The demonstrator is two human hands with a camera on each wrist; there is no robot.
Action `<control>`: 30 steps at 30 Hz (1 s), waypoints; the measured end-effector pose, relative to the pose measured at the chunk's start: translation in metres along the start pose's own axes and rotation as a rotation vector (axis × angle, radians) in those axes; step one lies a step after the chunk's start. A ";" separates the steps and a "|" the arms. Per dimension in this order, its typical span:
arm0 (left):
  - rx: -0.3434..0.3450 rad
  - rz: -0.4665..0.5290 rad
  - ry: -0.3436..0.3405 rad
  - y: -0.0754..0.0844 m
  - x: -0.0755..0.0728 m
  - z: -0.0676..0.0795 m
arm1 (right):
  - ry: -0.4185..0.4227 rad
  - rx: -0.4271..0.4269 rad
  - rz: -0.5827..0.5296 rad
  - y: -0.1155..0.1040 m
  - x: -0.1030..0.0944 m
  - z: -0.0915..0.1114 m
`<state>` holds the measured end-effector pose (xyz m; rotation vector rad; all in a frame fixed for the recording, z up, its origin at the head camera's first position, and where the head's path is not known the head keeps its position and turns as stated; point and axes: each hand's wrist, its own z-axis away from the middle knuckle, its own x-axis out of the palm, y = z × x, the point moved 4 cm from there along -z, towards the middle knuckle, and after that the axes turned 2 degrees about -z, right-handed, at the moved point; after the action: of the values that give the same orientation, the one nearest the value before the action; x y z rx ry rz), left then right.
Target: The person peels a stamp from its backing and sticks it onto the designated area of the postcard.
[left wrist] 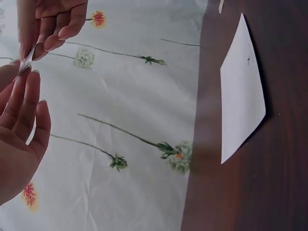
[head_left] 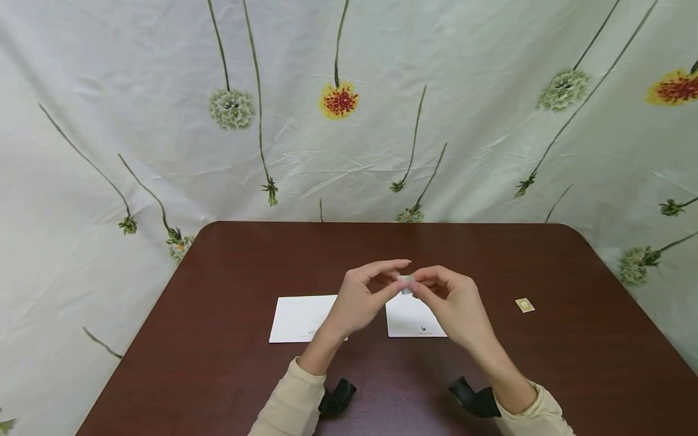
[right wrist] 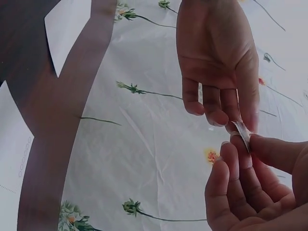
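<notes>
My left hand (head_left: 357,297) and right hand (head_left: 457,304) meet above the table, fingertips close together. Between them is a small, thin, whitish piece (head_left: 406,289), partly covered by the fingers. The right wrist view shows this piece (right wrist: 244,136) edge-on, the right thumb and fingers pinching one end and the left fingertips the other. What kind of thing it is, I cannot tell. Below the hands lie two white cards: the left card (head_left: 297,315) is partly hidden by the left hand, and the right card (head_left: 411,321), with a small dark mark, is partly behind the right hand.
A small pale square with a yellow round mark (head_left: 525,305) lies on the dark brown table (head_left: 218,363), right of the hands. Black wrist-worn pieces sit at both cuffs. Behind the table hangs a white cloth (head_left: 294,157) printed with flowers.
</notes>
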<state>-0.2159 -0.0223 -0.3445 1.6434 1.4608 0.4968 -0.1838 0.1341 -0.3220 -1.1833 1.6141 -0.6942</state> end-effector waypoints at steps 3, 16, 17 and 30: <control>-0.019 0.029 0.001 0.000 -0.003 0.000 | 0.009 -0.017 -0.016 -0.001 0.001 -0.001; 0.055 -0.049 0.024 0.007 -0.015 -0.001 | 0.011 -0.128 0.075 -0.005 0.003 -0.004; 0.042 -0.044 0.024 0.007 -0.015 -0.001 | 0.016 -0.140 0.072 -0.006 0.003 -0.004; -0.117 0.205 0.009 0.009 -0.012 0.001 | 0.055 -0.181 -0.026 -0.011 0.007 0.001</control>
<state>-0.2125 -0.0337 -0.3348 1.7070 1.2512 0.6910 -0.1791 0.1232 -0.3156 -1.3270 1.7391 -0.6113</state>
